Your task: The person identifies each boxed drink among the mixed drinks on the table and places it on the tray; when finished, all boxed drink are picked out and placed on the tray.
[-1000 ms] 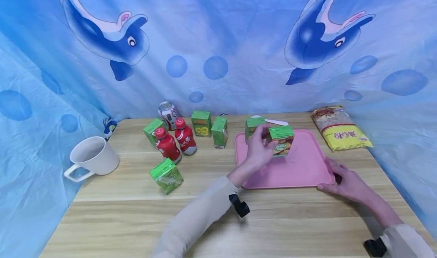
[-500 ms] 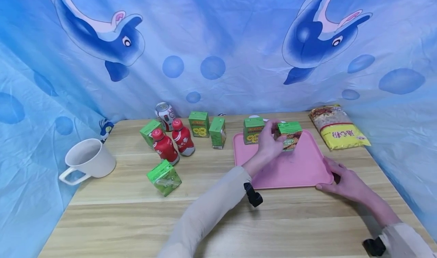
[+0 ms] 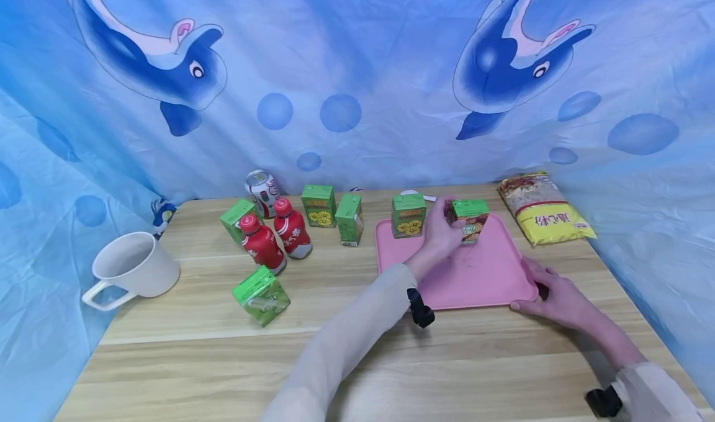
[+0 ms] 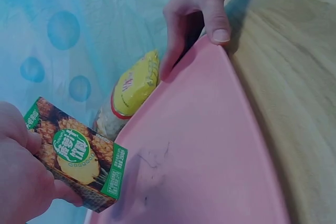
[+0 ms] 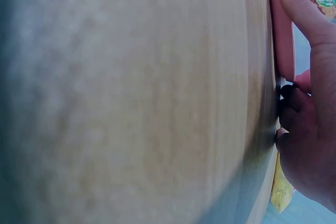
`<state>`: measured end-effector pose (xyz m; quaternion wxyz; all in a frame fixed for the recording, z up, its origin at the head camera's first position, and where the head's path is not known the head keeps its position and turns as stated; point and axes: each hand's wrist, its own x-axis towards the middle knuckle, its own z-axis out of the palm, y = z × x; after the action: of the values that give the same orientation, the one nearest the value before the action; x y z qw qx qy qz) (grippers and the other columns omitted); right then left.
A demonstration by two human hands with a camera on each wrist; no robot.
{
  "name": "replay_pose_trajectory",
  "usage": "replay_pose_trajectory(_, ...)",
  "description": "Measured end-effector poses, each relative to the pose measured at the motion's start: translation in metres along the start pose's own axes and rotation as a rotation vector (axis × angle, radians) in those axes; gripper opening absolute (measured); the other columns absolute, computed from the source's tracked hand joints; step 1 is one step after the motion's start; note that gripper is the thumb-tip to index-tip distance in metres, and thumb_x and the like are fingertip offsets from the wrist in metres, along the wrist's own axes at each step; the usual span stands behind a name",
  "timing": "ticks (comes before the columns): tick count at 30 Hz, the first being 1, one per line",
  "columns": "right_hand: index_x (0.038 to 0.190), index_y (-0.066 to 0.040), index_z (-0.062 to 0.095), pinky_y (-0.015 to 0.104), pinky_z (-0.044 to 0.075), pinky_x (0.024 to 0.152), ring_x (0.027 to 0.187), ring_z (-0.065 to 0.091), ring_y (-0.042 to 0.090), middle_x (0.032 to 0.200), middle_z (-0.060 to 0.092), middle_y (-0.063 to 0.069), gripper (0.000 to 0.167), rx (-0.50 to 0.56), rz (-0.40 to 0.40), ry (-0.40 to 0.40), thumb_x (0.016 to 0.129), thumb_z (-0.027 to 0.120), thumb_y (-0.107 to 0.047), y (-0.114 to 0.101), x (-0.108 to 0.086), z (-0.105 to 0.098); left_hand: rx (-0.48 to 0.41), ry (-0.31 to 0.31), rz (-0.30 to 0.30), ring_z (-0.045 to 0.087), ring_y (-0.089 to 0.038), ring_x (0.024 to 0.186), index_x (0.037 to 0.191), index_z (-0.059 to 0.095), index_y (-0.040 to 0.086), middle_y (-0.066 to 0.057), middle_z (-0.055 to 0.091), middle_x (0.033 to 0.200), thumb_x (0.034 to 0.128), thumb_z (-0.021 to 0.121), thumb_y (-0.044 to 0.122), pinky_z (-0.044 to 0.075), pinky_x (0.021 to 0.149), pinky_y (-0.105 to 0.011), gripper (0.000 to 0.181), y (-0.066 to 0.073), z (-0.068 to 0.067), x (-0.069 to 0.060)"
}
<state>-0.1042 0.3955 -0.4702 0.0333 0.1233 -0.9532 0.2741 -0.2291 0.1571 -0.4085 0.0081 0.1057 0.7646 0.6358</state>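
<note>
My left hand (image 3: 442,233) grips a green-topped juice carton (image 3: 470,218) at the back of the pink tray (image 3: 475,285). Pineapples show on the carton's face in the left wrist view. Whether its base touches the tray, I cannot tell. Around the tray's near right corner, my right hand (image 3: 558,295) holds on, with its thumb on the front edge and fingers at the right side. On the tray's back left part stands another green carton (image 3: 408,216) with yellow flowers, just left of my left hand.
Left of the tray stand green cartons (image 3: 319,206), two red bottles (image 3: 292,228) and a can (image 3: 262,192). A tilted green carton (image 3: 261,295) is nearer, a white mug (image 3: 134,265) far left. A yellow food bag (image 3: 546,210) lies right; a white utensil (image 3: 429,198) lies behind the tray.
My left hand has carried the juice carton right and farther back over the tray, mostly in the first half second. My right hand stays at the tray's corner. The head view has shifted slightly.
</note>
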Motion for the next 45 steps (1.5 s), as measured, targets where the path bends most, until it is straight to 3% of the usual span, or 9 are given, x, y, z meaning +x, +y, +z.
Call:
replay_pose_trajectory(7, 0.148, 0.009, 0.037, 0.072, 0.030, 0.102, 0.130, 0.036, 0.059, 0.148, 0.038, 0.034, 0.100, -0.001, 0.058, -0.027, 0.078, 0.084, -0.045, -0.001, 0.000, 0.000, -0.096, 0.007, -0.040, 0.056, -0.008, 0.085, 0.126, 0.058, 0.015, 0.005, 0.056, 0.099, 0.0918, 0.056, -0.012, 0.050, 0.071, -0.024, 0.044, -0.001, 0.010, 0.013)
replay_pose_trajectory(16, 0.148, 0.009, 0.038, 0.070, 0.028, 0.104, 0.130, 0.036, 0.058, 0.148, 0.038, 0.034, 0.099, 0.007, 0.045, -0.027, 0.077, 0.086, -0.041, -0.001, 0.001, 0.000, 0.018, 0.046, -0.025, 0.061, -0.014, 0.095, 0.128, 0.058, 0.013, 0.004, 0.059, 0.104, 0.0909, 0.060, -0.010, 0.053, 0.079, -0.025, 0.044, -0.003, 0.015, 0.022)
replay_pose_trajectory(22, 0.148, 0.010, 0.037, 0.065, 0.022, 0.111, 0.131, 0.036, 0.057, 0.148, 0.037, 0.035, 0.099, 0.015, 0.035, -0.022, 0.078, 0.086, -0.040, -0.001, 0.000, 0.000, 0.025, 0.063, -0.031, 0.057, -0.012, 0.084, 0.129, 0.058, 0.014, 0.005, 0.057, 0.097, 0.0911, 0.061, -0.009, 0.052, 0.074, -0.025, 0.044, -0.005, 0.015, 0.027)
replay_pose_trajectory(32, 0.147, 0.009, 0.040, 0.064, 0.022, 0.112, 0.131, 0.037, 0.056, 0.148, 0.038, 0.033, 0.097, 0.012, 0.031, -0.011, 0.078, 0.086, -0.041, 0.001, 0.000, 0.001, -0.025, 0.071, -0.057, 0.051, -0.011, 0.078, 0.130, 0.058, 0.017, 0.005, 0.054, 0.091, 0.0936, 0.059, -0.007, 0.048, 0.070, -0.025, 0.044, -0.010, 0.016, 0.033)
replay_pose_trajectory(45, 0.148, 0.010, 0.037, 0.066, 0.022, 0.111, 0.131, 0.036, 0.057, 0.149, 0.037, 0.034, 0.099, 0.006, 0.043, -0.028, 0.078, 0.085, -0.042, -0.002, 0.001, -0.001, 0.100, 0.009, 0.020, 0.059, -0.013, 0.097, 0.143, 0.048, 0.017, 0.000, 0.059, 0.116, 0.0977, 0.062, 0.003, 0.051, 0.077, -0.026, 0.050, -0.018, 0.012, 0.030)
